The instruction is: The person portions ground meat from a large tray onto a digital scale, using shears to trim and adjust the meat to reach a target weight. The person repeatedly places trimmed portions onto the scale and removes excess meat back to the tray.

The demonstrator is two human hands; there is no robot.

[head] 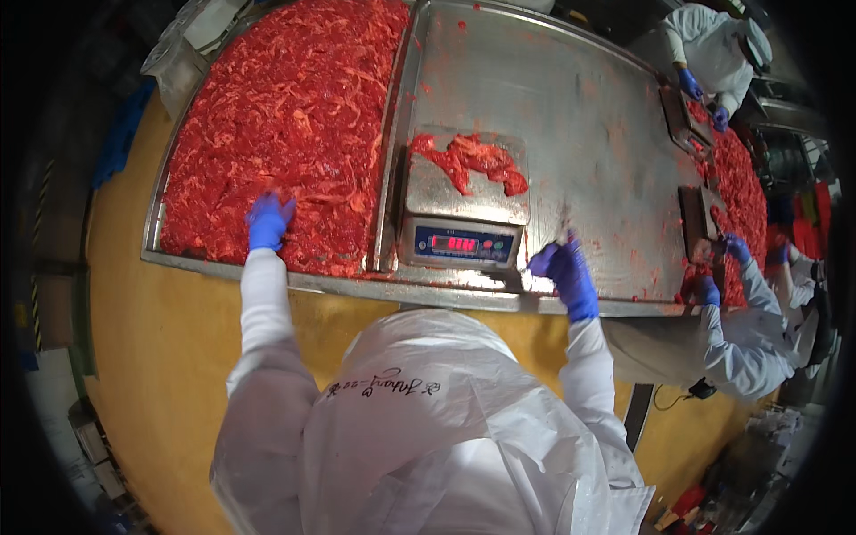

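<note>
My left hand, in a blue glove, reaches onto the near part of a broad heap of raw red meat pieces. Its fingertips are blurred against the meat, so whether they grip a piece is unclear. To the right of a bench scale, my purple-blue gloved right hand hovers by the near edge of the steel table. Its thumb and fingers are apart, and nothing shows between them. Several strips of raw meat lie on the scale's steel platform. The red digital display is lit.
A raised metal divider separates the meat heap from the scale. Co-workers' gloved hands work at other scales on the right, near a second meat heap. The table's metal rim runs before me.
</note>
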